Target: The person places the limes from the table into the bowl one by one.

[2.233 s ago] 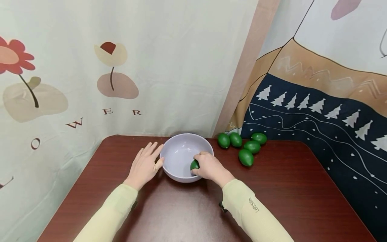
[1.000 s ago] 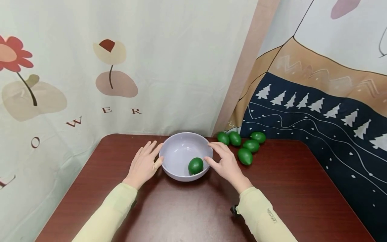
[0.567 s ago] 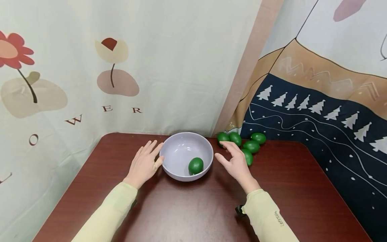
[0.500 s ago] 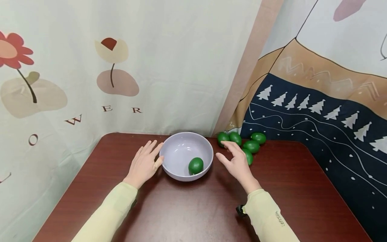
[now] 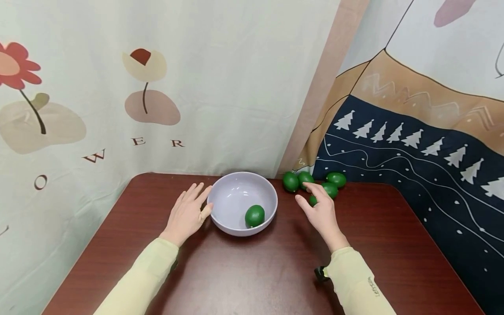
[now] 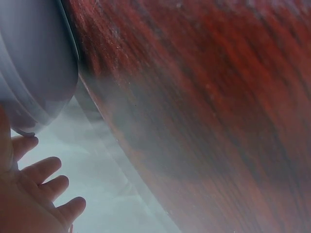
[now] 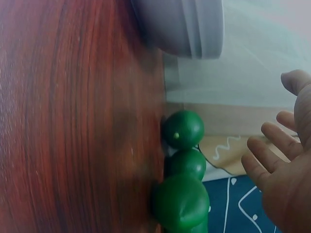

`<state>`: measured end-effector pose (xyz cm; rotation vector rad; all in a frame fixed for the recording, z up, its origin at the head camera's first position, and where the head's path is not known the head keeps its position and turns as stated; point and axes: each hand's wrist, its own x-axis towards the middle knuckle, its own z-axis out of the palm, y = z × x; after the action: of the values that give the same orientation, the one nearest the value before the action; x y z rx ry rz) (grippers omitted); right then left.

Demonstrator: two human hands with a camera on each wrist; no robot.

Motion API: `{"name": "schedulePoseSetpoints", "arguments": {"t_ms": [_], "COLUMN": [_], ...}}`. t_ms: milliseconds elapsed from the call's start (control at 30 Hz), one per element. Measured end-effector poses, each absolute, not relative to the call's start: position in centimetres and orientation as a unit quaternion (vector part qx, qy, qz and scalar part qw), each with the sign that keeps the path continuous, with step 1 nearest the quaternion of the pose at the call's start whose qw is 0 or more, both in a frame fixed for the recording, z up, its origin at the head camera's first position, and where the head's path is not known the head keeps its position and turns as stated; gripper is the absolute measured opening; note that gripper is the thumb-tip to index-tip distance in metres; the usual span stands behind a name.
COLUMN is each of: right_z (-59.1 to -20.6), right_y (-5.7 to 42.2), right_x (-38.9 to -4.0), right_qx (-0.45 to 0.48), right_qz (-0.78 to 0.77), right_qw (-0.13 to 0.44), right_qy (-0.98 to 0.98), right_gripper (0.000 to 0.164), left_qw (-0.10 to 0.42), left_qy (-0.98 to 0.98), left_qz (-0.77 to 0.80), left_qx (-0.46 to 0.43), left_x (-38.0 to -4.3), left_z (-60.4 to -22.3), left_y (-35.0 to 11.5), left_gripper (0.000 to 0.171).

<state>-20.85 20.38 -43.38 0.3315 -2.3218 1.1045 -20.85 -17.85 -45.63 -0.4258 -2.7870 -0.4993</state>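
Observation:
A lavender bowl [image 5: 226, 203] stands at the table's far side with one green lime [image 5: 255, 216] inside. My left hand [image 5: 186, 216] touches the bowl's left rim, its fingers extended; the left wrist view shows a fingertip at the bowl's wall [image 6: 41, 58]. To the bowl's right, my right hand [image 5: 322, 215] hovers with fingers spread and nothing in them. It partly covers the nearest lime [image 5: 313, 200] of a group. In the right wrist view, the palm [image 7: 286, 179] is above and beside a big near lime [image 7: 181, 201].
Other limes lie at the back right: one by the curtain [image 5: 290, 181], one beside it [image 5: 305, 178], and two more, a far lime [image 5: 336, 180] and a closer lime [image 5: 330, 190]. The reddish-brown table [image 5: 236, 275] meets printed curtains [image 5: 236, 87] behind.
My right hand has let go of the lime in the bowl, withdrawn over the rim and moved right to the group of limes. The left hand has stayed at the bowl's rim.

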Motion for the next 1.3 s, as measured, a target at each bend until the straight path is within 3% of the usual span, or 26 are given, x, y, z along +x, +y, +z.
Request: {"name": "schedulePoseSetpoints", "arguments": {"t_ms": [967, 1300], "right_z": [-45.1, -45.8], "right_y": [24.1, 24.6], "right_x": [-21.5, -21.6], "right_qx": [0.002, -0.033], "right_qz": [0.442, 0.436], "right_qw": [0.278, 0.243], "right_qy": [-0.853, -0.866], "right_gripper": [0.04, 0.045], "left_qw": [0.125, 0.124], "left_qy": [-0.967, -0.966], "left_qz": [-0.176, -0.178], "left_qx": [-0.138, -0.139], "left_x": [-20.8, -20.8], "left_z": [-45.7, -45.5], "left_y": [-18.0, -17.9], "left_gripper": [0.057, 0.057]}}
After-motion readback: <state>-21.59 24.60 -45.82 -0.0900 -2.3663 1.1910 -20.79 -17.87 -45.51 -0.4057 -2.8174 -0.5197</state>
